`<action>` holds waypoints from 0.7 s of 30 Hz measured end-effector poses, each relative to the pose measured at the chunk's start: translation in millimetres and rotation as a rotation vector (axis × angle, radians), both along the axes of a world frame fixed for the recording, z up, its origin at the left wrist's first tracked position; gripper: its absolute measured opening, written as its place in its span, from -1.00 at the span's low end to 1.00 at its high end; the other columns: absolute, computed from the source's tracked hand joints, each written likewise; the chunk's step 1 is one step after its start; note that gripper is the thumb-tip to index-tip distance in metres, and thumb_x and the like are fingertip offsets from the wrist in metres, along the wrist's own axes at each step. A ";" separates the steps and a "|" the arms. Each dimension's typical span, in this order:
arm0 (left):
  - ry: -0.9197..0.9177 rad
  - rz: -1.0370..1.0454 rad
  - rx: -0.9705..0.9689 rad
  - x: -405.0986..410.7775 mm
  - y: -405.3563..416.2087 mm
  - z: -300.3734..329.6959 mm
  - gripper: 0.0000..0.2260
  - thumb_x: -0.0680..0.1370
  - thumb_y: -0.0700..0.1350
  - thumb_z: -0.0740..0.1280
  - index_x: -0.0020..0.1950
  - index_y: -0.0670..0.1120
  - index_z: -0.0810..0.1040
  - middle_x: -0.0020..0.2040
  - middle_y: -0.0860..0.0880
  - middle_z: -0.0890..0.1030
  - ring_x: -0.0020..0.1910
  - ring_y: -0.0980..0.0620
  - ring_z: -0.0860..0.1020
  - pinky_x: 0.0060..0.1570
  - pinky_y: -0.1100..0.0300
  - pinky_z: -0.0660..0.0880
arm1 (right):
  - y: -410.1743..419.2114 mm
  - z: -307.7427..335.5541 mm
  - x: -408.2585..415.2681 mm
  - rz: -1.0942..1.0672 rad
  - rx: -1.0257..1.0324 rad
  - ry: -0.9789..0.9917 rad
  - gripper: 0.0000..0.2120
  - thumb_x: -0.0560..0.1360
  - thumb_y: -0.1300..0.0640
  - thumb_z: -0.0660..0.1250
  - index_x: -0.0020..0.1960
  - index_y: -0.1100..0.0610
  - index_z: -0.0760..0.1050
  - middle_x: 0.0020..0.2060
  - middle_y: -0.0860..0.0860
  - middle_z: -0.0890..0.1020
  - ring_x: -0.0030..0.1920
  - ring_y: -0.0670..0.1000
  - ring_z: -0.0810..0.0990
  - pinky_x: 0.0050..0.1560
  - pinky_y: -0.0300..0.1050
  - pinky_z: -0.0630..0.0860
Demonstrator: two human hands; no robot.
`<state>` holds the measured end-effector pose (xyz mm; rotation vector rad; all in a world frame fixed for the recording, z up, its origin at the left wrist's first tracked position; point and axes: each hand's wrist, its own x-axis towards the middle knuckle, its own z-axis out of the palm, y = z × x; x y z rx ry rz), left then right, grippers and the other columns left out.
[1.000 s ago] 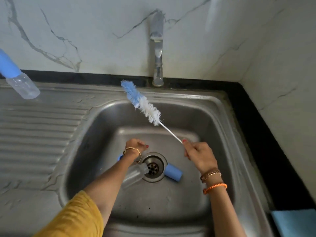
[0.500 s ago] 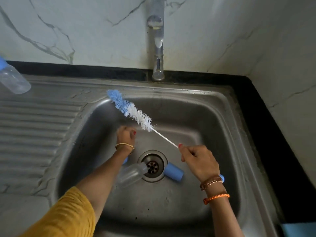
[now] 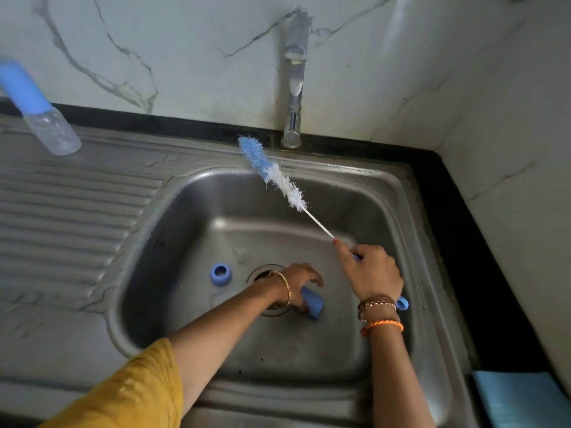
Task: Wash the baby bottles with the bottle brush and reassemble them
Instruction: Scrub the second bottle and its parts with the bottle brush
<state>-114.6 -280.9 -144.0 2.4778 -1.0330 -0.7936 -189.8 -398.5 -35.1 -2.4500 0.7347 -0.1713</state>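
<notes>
capped bottle (image 3: 46, 117): far left on the ribbed steel drainboard (image 3: 61, 211), clear plastic body, long blue cap, stands apart from the basin.
sink (image 3: 173, 230): stainless basin, rounded corners, dull wet sheen; holds a collar ring, a cap, both hands.
collar ring (image 3: 221, 274): blue plastic ring, round hole facing up, on basin floor left of the drain (image 3: 262, 274).
left hand (image 3: 301, 281): over the drain, fingers curled down onto the blue cap (image 3: 312, 302); seems to be gripping it, motion blur. Gold bangle at wrist, mustard sleeve (image 3: 123, 393).
blue cap: tapered cylinder, lies on its side by the drain's right edge.
bottle brush (image 3: 273, 174): thin white twisted stem, bristles white near stem, blue at tip; points up-left toward the tap (image 3: 295, 84), clear of the basin floor.
right hand (image 3: 372, 273): wrapped tight round the brush handle, blue handle end sticks out past the wrist. Beaded and orange bracelets.
wall: white marble-look, grey veins.
blue cloth (image 3: 522, 400): bottom right corner on black counter.
</notes>
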 end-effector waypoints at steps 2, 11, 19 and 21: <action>-0.116 -0.077 0.087 -9.5 -7.2 -8.6 -0.49 0.39 -0.13 0.47 0.31 -0.05 0.43 0.30 -0.09 0.41 0.25 -0.12 0.37 0.24 0.14 0.31 | 0.5 -0.9 2.0 0.013 -0.011 -0.002 -0.51 0.47 -0.27 0.21 -0.24 0.18 0.54 -0.19 0.13 0.63 -0.05 0.22 0.56 -0.21 -0.13 0.35; -0.158 0.093 0.038 -17.2 -3.2 -16.6 -0.47 0.46 -0.03 0.38 0.39 -0.03 0.32 0.28 -0.12 0.41 0.25 -0.13 0.42 0.17 0.13 0.34 | -1.0 -3.5 3.8 0.043 -0.036 -0.025 -0.49 0.47 -0.28 0.20 -0.24 0.17 0.56 -0.25 0.11 0.62 -0.12 0.18 0.57 -0.24 -0.14 0.37; 0.301 1.231 -0.948 51.7 67.6 47.3 -0.75 0.40 -0.12 0.46 0.02 -0.05 0.50 -0.12 -0.10 0.54 -0.15 -0.05 0.51 -0.14 0.09 0.51 | 9.7 1.2 0.7 0.027 0.000 -0.152 -0.79 0.46 0.02 0.26 -0.23 0.12 0.57 -0.33 0.09 0.56 -0.20 0.17 0.51 -0.25 -0.16 0.28; 0.399 1.388 -1.171 71.3 89.4 70.1 -0.82 0.38 -0.11 0.46 -0.15 -0.08 0.47 -0.23 -0.07 0.49 -0.29 0.00 0.48 -0.35 0.20 0.45 | 9.0 0.3 0.4 0.041 -0.020 -0.188 -0.84 0.45 0.08 0.27 -0.17 0.10 0.60 -0.26 0.12 0.62 -0.14 0.20 0.55 -0.24 -0.16 0.30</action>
